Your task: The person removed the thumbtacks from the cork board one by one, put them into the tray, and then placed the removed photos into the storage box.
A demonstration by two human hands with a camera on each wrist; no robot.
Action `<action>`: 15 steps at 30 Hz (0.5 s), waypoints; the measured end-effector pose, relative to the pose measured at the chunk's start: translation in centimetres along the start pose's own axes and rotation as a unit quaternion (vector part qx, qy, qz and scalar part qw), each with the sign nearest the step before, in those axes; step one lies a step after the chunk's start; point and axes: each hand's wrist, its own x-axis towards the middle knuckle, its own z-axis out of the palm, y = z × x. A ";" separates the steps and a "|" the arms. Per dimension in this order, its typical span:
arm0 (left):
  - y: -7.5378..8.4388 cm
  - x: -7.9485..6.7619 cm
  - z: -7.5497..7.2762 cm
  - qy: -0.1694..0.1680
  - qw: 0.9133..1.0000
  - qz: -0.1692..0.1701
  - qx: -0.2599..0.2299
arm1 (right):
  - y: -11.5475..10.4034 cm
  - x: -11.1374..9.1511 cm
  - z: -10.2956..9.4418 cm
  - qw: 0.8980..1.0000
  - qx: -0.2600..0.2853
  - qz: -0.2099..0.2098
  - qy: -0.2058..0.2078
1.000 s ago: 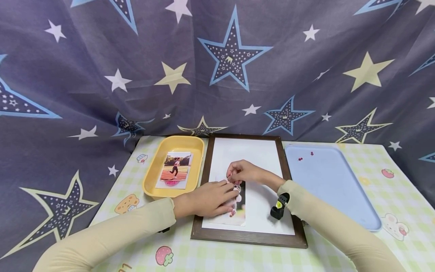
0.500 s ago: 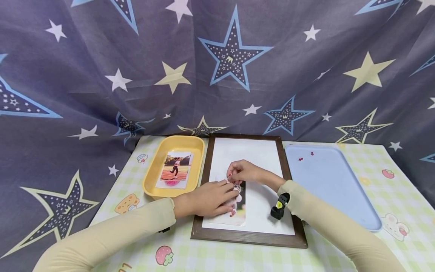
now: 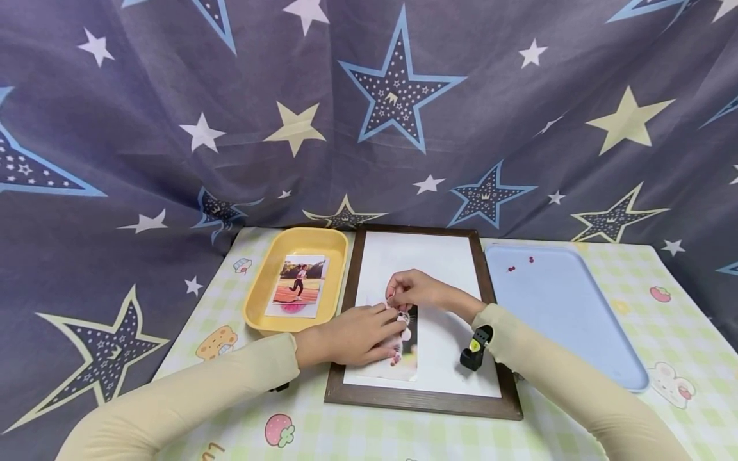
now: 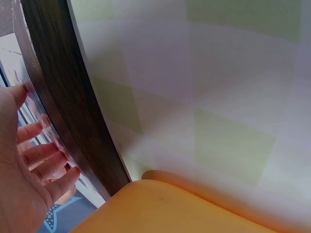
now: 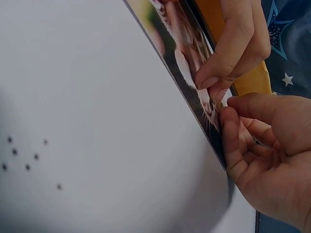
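Observation:
A photo of a pale, whiskered animal (image 3: 409,362) lies on the white board (image 3: 455,358) inside a dark brown frame (image 3: 426,402). My left hand (image 3: 363,336) rests flat over the photo, fingers fairly straight, covering much of it. At the photo's upper edge, my right hand (image 3: 412,289) pinches with thumb and forefinger; whatever small thing is between the fingertips is hidden. In the right wrist view, the right hand (image 5: 272,150) meets the left hand's fingertips (image 5: 209,80) at the photo's edge. The left wrist view has the left hand (image 4: 29,165) beside the frame's side.
A yellow tray (image 3: 254,307) left of the frame holds a photo of a runner (image 3: 298,282) lying over another picture. On the right stands a blue tray (image 3: 565,314) with two red push pins (image 3: 531,259) near its far end. Small dark dots (image 5: 36,157) mark the white board.
The head view has shifted very slightly. Both hands keep the same place on the photo, with no visible change in their hold.

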 end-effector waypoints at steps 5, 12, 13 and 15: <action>0.0 0.0 -0.1 0.000 1.000 0.001 0.001 | -0.1 -0.1 -0.1 1.000 0.001 -0.001 -0.001; 0.0 0.0 -0.1 -0.001 1.000 0.001 0.002 | 0.0 0.0 0.0 1.000 0.002 0.002 0.001; 0.0 0.0 -0.1 -0.001 1.000 0.001 0.002 | 0.0 0.0 0.0 1.000 0.003 0.001 0.001; 0.0 0.0 -0.1 -0.001 1.000 0.001 0.003 | 0.0 0.0 0.0 1.000 0.003 0.001 0.001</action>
